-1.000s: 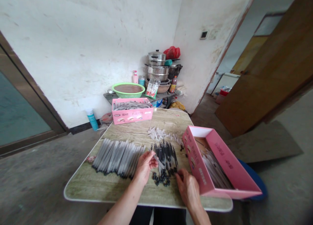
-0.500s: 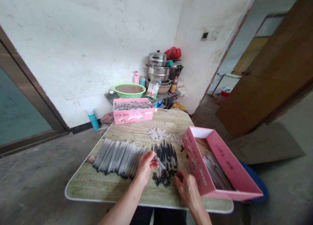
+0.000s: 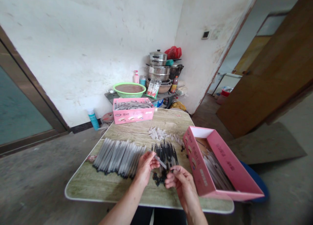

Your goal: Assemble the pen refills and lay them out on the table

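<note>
My left hand pinches a clear pen barrel between thumb and fingers, its free end slanting down to the right. At that end my right hand is closed in a pinch on a small black pen plug. Whether plug and barrel touch, I cannot tell. Under the hands lies a pile of black plugs, partly covered by my right hand. Black ink refills lie just behind. To the left, a row of clear barrels has black ends facing me.
Small whitish translucent pieces are heaped beyond the refills. A pink box with barrels stands at the table's right edge, another pink box at the back left. Behind are a green basin and stacked pots.
My right hand has risen from beside the plug pile and moved left to the barrel's end, now with a plug in its pinch. My left hand has hardly moved.
</note>
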Available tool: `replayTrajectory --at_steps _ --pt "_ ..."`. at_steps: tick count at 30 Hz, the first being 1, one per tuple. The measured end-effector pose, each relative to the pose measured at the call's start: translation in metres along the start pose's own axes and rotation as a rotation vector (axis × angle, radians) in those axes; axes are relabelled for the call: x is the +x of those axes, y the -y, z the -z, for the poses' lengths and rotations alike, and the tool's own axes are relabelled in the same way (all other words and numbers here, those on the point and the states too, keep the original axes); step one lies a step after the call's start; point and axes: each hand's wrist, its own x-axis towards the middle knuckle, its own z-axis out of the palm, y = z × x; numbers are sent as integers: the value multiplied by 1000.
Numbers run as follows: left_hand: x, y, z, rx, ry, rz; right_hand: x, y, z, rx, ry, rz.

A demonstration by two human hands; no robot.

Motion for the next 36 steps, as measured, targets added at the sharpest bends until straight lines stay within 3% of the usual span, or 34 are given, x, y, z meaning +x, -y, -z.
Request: replayTrajectory --at_steps 15,36 --pt "-2 0 -2 19 -28 -23 0 -17 -7 32 -151 60" --pt "-6 0 -6 69 -25 -72 6 -25 -8 -76 -172 150"
